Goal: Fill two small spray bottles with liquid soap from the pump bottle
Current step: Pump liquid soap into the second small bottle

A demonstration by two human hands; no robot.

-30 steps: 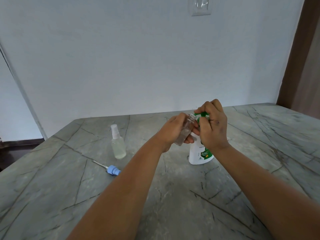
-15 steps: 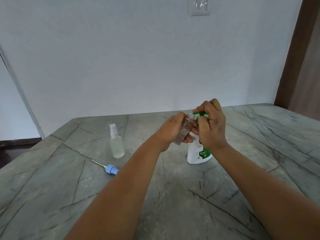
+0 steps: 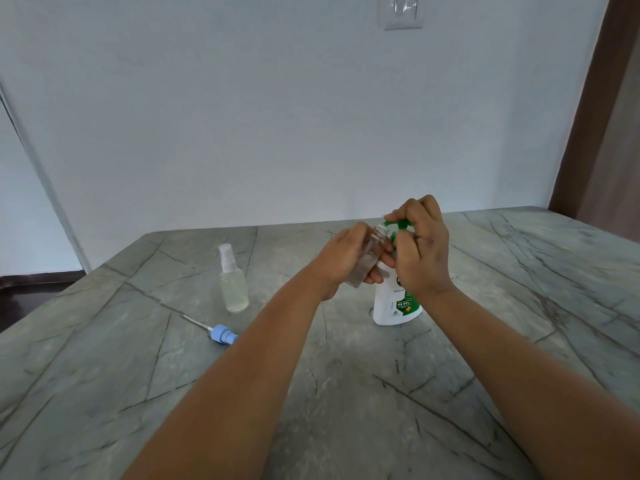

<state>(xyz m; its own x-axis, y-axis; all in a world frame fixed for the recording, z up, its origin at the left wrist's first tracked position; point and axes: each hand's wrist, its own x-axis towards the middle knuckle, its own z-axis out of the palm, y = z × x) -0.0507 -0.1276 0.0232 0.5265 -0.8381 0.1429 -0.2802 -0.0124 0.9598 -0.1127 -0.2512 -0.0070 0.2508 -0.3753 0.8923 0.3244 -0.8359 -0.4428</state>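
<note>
My left hand (image 3: 341,259) grips a small clear spray bottle (image 3: 369,258) with no cap, tilted with its open threaded neck just under the pump's spout. My right hand (image 3: 420,249) rests on the green pump head (image 3: 401,226) of the white soap pump bottle (image 3: 394,306), which stands on the table. A second small spray bottle (image 3: 232,280), capped in white and holding pale liquid, stands upright to the left. A blue spray cap (image 3: 221,333) with its dip tube lies on the table in front of that bottle.
The grey marble-patterned table (image 3: 346,393) runs to a white wall at the back. A brown door frame (image 3: 588,109) stands at the right, and dark floor (image 3: 27,292) shows past the table's left edge.
My right hand has lifted slightly, so more of the green pump head shows. The clear bottle stays under the spout in my left hand.
</note>
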